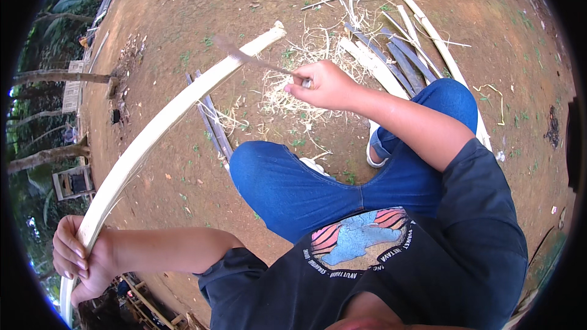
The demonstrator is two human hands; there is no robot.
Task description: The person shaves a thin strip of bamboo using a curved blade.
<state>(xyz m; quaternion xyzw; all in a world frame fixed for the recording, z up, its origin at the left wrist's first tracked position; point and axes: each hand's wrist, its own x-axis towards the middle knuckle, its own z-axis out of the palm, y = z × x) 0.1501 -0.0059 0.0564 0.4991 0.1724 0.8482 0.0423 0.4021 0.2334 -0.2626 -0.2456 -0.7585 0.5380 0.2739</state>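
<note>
A long pale bamboo slat [160, 123] arcs from the lower left up to the top middle. My left hand [76, 258] grips its near end at the lower left. My right hand [325, 84] holds the handle of a knife [244, 56], whose blade rests against the slat near its far end. I sit on bare brown ground, with my blue-jeaned knees [287, 174] below the right hand.
Pale shavings [299, 95] lie heaped under the right hand. Several split bamboo strips [391, 58] lie on the ground at the upper right, and two thin dark strips [211, 116] to the left of my knee. Trees and wooden frames [72, 182] edge the left.
</note>
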